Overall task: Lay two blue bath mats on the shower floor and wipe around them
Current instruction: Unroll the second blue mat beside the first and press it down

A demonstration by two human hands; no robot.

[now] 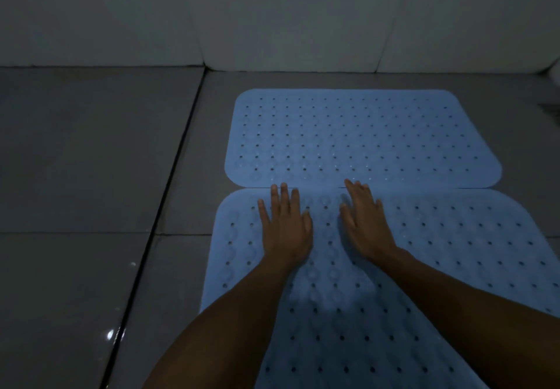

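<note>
Both palms are pressing flat, fingers straight and gripping nothing: the left hand (pixel 286 225) and right hand (pixel 365 222) are lying on the near mat (pixel 439 267), likely seating its suckers on the shower floor (pixel 91 161). Just past the fingertips, the far mat (pixel 360 137) is lying edge to edge with it, its long axis running left-right.
</note>
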